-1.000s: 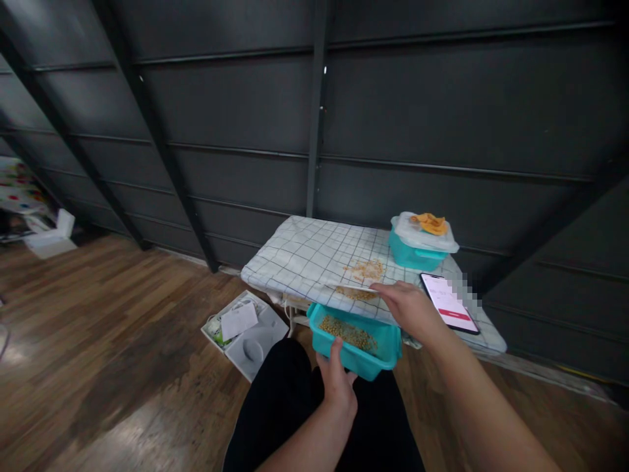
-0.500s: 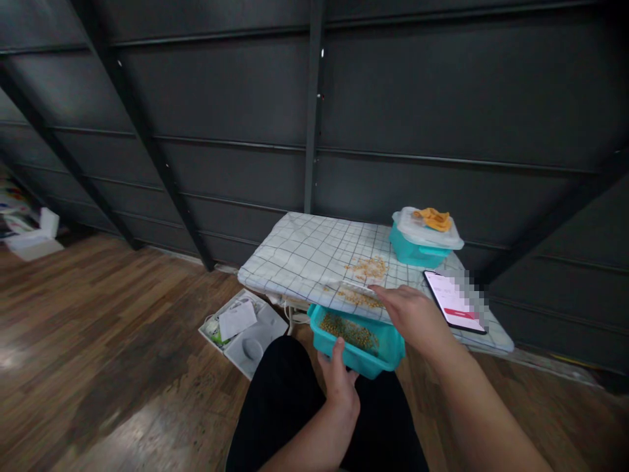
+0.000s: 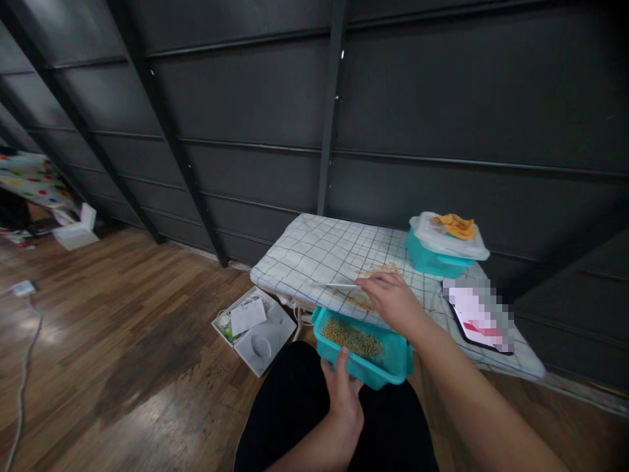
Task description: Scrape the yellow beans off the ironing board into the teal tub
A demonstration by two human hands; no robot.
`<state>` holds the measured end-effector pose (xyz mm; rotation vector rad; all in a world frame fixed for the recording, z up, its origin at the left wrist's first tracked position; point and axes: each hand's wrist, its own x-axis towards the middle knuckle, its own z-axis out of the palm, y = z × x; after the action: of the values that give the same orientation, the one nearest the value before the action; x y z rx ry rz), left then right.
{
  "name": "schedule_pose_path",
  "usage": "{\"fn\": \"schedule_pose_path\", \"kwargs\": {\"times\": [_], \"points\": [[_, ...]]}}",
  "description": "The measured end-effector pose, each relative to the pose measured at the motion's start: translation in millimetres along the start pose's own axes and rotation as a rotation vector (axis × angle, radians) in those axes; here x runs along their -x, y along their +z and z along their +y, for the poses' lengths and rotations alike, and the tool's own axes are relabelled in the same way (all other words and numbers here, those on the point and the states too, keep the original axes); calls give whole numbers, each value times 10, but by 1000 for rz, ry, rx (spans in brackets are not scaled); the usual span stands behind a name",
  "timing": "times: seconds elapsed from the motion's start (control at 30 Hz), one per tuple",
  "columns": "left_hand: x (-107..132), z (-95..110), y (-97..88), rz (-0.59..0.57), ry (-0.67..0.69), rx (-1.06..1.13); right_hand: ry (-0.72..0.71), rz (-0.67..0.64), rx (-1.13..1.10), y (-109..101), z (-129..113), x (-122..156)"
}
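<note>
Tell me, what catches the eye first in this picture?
The left hand holds a teal tub of yellow beans under the near edge of the checked cloth. The right hand holds a thin white card on the cloth among scattered beans. A lidded teal box stands at the far right corner.

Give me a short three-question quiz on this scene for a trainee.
1. True or false: the left hand holds the open teal tub just below the table edge.
2. What lies on the lidded tub? A) a spoon B) an orange thing C) a cup
3. Which hand holds the flat white card by the scattered grains?
Key: 1 true; 2 B; 3 the right hand.
</note>
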<state>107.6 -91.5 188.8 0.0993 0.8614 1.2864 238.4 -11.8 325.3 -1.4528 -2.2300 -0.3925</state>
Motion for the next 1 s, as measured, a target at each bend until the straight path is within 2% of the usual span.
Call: {"fn": "schedule_pose_path", "kwargs": {"times": [0.2, 0.47, 0.63, 0.83, 1.0], "points": [[-11, 34, -24, 55, -10, -9, -51, -114, -180, 57, 121, -155], [79, 81, 32, 21, 25, -26, -112, -166, -280, -139, 369, 66], [48, 14, -1, 49, 4, -65, -66, -127, -304, -218, 456, 184], [72, -25, 29, 32, -22, -79, -52, -103, -282, -287, 447, 246], [131, -18, 84, 18, -10, -72, 12, 19, -183, -407, 440, 381]]}}
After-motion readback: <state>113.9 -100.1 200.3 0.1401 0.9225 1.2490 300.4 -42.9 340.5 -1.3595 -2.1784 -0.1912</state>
